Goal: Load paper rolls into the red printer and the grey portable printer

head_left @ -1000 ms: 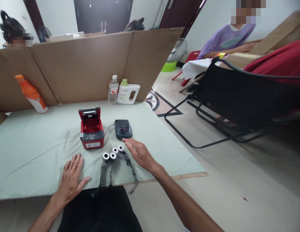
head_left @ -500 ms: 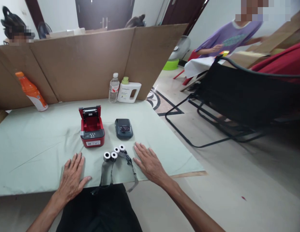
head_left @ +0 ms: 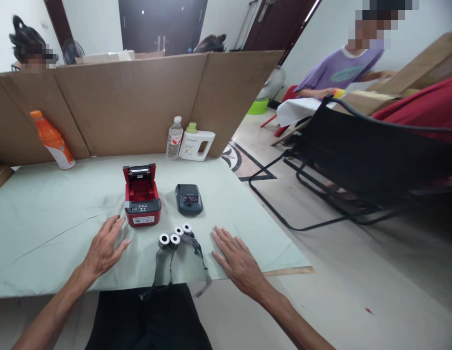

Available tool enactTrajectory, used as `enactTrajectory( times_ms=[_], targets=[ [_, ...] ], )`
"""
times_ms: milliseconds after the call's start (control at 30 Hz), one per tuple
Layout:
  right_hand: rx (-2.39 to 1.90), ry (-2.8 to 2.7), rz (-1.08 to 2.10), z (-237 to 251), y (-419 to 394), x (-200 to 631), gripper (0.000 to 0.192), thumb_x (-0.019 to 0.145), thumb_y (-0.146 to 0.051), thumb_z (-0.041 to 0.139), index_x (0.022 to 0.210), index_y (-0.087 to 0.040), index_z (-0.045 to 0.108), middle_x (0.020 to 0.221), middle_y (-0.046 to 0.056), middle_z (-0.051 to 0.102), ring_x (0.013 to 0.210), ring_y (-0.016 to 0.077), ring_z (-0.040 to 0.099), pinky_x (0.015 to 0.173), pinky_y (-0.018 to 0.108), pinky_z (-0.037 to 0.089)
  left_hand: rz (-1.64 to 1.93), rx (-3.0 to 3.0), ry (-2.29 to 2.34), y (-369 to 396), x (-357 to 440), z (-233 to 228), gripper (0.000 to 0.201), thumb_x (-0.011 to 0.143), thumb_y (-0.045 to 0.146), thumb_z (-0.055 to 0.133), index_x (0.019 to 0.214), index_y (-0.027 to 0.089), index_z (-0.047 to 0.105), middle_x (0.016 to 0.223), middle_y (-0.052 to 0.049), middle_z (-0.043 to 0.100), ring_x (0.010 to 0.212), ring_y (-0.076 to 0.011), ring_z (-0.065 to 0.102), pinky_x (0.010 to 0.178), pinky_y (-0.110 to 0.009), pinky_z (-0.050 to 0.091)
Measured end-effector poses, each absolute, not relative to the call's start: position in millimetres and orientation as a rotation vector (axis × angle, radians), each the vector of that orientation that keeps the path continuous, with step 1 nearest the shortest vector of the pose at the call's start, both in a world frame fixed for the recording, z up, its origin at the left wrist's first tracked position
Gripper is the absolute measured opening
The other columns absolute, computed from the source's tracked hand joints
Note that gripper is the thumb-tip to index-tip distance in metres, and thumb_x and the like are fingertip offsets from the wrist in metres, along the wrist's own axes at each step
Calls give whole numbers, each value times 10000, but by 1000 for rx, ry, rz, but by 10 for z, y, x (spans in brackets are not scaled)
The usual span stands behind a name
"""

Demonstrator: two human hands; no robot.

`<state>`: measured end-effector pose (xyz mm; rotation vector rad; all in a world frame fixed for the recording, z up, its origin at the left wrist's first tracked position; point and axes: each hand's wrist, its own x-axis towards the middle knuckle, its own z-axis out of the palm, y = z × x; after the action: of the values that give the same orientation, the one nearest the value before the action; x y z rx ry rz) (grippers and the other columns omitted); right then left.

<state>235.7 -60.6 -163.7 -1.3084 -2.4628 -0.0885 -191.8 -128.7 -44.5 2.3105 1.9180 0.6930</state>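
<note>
My left hand (head_left: 105,245) is beside the near left corner of a red and black label printer (head_left: 144,214), fingers apart, holding nothing. The printer's lid (head_left: 139,173) stands raised, and its red inside shows. Flat on the table lies my right hand (head_left: 237,257), also with nothing in it. Between the two hands sit several small white-and-black rolls (head_left: 175,239), with dark strips (head_left: 162,267) trailing over the table's near edge. A small dark portable printer (head_left: 189,200) rests right of the red one.
A cardboard wall (head_left: 131,102) stands along the back of the green-covered table (head_left: 83,189). Against it are an orange bottle (head_left: 53,141), a water bottle (head_left: 174,138) and a white jug (head_left: 191,145). To the right are a black folding chair (head_left: 357,150) and a person in purple (head_left: 339,73).
My left hand has lifted from lying flat and moved toward the red printer, its fingers slightly curled. My right hand has shifted a little to the right. The view has tilted slightly.
</note>
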Motion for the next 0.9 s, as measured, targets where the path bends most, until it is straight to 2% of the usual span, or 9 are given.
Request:
enactTrajectory(
  times_ms=[200, 300, 400, 533, 633, 733, 900],
  targets=[
    [-1312, -2415, -40, -1603, -636, 2391, 539, 1084, -387, 357, 1584, -219, 469, 1603, 132, 507, 1497, 301, 473, 1171, 517, 444, 878, 2314, 1949, -838, -1856, -120, 531, 971, 357, 577, 1472, 194, 514, 1553, -169, 491, 1408, -336, 531, 1163, -535, 495],
    [-1333, -2309, 109, -1417, -602, 2366, 528, 1073, -414, 381, 1530, -202, 538, 1485, 167, 625, 1395, 324, 583, 1122, 526, 504, 913, 2372, 1825, -746, -1773, 4, 490, 956, 303, 578, 1437, 209, 562, 1475, -141, 581, 1390, -328, 541, 1182, -564, 471],
    [-1292, -2125, 327, -1061, -562, 2198, 471, 1062, -424, 449, 1449, -212, 614, 1354, 160, 706, 1250, 315, 676, 1074, 506, 558, 924, 2460, 1644, -759, -1584, 61, 381, 949, 234, 570, 1320, 210, 654, 1281, -116, 700, 1321, -329, 587, 1161, -602, 476],
    [-1070, -2032, 481, -604, -558, 1796, 350, 1055, -345, 509, 1332, -224, 687, 1262, 133, 735, 1203, 284, 682, 1054, 479, 574, 712, 2565, 1363, -881, -1215, -6, 310, 934, 161, 575, 1223, 198, 681, 1200, -106, 720, 1145, -272, 670, 1034, -473, 574],
    [-906, -2090, 520, -447, -581, 1520, 300, 1046, -290, 534, 1274, -216, 715, 1228, 133, 739, 1180, 273, 681, 1047, 468, 573, 490, 2594, 1298, -909, -1007, -109, 309, 893, 97, 579, 1171, 195, 672, 1138, -97, 708, 1046, -242, 686, 918, -383, 595],
    [-835, -2191, 510, -419, -590, 1359, 291, 1044, -259, 524, 1255, -224, 722, 1215, 132, 739, 1169, 276, 674, 1040, 483, 566, 416, 2604, 1336, -849, -926, -166, 267, 875, 55, 559, 1078, 191, 666, 1054, -83, 694, 976, -227, 685, 854, -347, 584],
    [-813, -2333, 440, -485, -565, 1302, 299, 1021, -245, 556, 1281, -214, 700, 1271, 146, 708, 1185, 294, 645, 1025, 501, 554, 529, 2509, 1361, -773, -947, -139, 201, 975, 171, 519, 1102, 194, 673, 1095, -92, 715, 1007, -230, 699, 894, -350, 578]
  ],
)
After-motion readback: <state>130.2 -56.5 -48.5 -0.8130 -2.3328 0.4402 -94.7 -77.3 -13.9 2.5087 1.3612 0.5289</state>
